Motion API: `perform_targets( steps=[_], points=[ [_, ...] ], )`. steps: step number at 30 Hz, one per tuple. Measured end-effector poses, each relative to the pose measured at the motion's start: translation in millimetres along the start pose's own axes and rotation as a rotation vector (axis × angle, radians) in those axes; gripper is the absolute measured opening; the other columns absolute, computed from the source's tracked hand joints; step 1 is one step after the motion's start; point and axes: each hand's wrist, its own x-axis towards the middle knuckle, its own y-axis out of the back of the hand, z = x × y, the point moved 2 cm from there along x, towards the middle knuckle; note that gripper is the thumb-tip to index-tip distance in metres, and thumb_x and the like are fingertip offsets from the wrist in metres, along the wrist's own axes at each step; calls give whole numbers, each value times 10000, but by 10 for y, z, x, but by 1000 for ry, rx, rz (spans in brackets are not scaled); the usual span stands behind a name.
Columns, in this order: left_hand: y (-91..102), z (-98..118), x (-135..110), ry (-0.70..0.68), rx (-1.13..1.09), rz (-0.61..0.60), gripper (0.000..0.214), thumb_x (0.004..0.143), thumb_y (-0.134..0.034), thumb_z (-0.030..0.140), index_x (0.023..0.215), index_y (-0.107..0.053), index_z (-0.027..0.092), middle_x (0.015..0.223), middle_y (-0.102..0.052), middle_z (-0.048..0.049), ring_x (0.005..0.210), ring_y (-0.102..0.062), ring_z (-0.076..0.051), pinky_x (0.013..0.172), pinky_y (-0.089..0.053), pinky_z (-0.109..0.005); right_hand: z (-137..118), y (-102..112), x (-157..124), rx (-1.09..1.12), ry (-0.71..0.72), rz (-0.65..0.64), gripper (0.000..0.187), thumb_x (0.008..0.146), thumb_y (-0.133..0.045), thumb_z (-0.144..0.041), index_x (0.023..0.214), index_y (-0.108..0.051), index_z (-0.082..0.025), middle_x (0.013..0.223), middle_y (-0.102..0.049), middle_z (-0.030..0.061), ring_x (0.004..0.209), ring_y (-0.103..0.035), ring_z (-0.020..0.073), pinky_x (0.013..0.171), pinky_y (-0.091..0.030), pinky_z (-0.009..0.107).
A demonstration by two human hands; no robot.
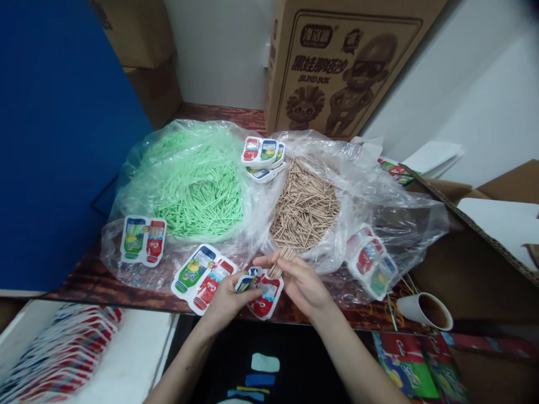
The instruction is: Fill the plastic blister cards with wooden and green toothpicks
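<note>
My left hand (231, 296) pinches a printed cola-and-Sprite packet (266, 297), its red cola half turned toward my other hand. Between the fingers of my right hand (304, 280) is a small bundle of brown sticks (283, 262), held just above the packet's upper edge. Whether the sticks touch the packet I cannot tell. Beyond my right hand an open plastic bag holds many loose brown sticks (305, 207). Left of it, another clear bag is full of light green sticks (202, 191). A larger printed packet (202, 278) lies beside my left hand.
More packets lie on the bags: a small stack (261, 154), one at left (144, 240) and some at right (373, 262). A paper cup of brown liquid (425, 311) stands near the right edge. A white box (138, 342) holds rows of packets. A cardboard carton (337, 67) stands behind.
</note>
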Motion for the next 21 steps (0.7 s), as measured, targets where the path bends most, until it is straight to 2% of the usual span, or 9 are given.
perform_targets(
  steps=[3, 5, 8, 11, 13, 15, 19, 21],
  points=[
    [3, -12, 9, -38, 14, -10, 221, 698, -749, 283, 871, -720, 149, 771, -721, -19, 702, -631, -177, 702, -492, -280, -43, -39, -53, -239, -27, -65, 131, 846, -629, -304, 890, -621, -180, 1040, -701, 56, 1033, -631, 219, 952, -448, 377],
    [18, -21, 20, -79, 42, 4, 234, 715, -733, 278, 915, -722, 158, 815, -729, -23, 741, -639, -185, 729, -493, -284, -91, -60, -93, -385, -29, -82, 237, 854, -624, -327, 1060, -594, -213, 1117, -667, 45, 1087, -603, 211, 965, -442, 368],
    [43, -6, 33, -144, 115, 59, 182, 738, -705, 278, 876, -718, 160, 803, -721, -14, 734, -626, -181, 710, -482, -271, -170, -79, -154, -523, 77, -2, 406, 895, -569, -354, 1275, -445, -281, 1265, -594, 52, 1172, -558, 199, 993, -429, 373],
    [41, 52, 38, -180, 156, 88, 137, 768, -666, 293, 766, -692, 158, 727, -694, 3, 678, -596, -165, 667, -466, -256, -195, -93, -202, -728, 248, 90, 260, 934, -498, -335, 1181, -525, -262, 1244, -606, 62, 1157, -564, 202, 1002, -417, 375],
    [31, 97, 39, -195, 158, 93, 147, 779, -651, 299, 739, -680, 161, 699, -678, 9, 672, -587, -163, 668, -461, -256, -165, -102, -215, -894, 319, 63, 175, 938, -486, -303, 1051, -605, -242, 1214, -623, 59, 1160, -557, 211, 1020, -396, 383],
    [26, 126, 41, -196, 149, 100, 150, 778, -649, 301, 729, -674, 161, 690, -669, 11, 671, -579, -163, 667, -458, -257, -133, -98, -216, -996, 365, 32, 161, 933, -493, -274, 1014, -628, -239, 1221, -619, 56, 1183, -537, 215, 1038, -376, 390],
    [45, 116, 51, -166, 96, 102, 153, 780, -645, 305, 745, -673, 158, 705, -667, 8, 662, -568, -159, 666, -462, -264, -152, -81, -206, -1106, 438, 84, 180, 932, -492, -247, 1064, -614, -250, 1254, -585, 64, 1222, -495, 219, 1038, -374, 402],
    [63, 102, 54, -172, 92, 107, 148, 778, -647, 293, 726, -670, 157, 696, -666, 8, 667, -572, -159, 676, -464, -264, -170, -103, -192, -1192, 430, 15, 143, 922, -514, -239, 1004, -631, -243, 1231, -594, 66, 1210, -497, 224, 1034, -373, 407]
  ],
)
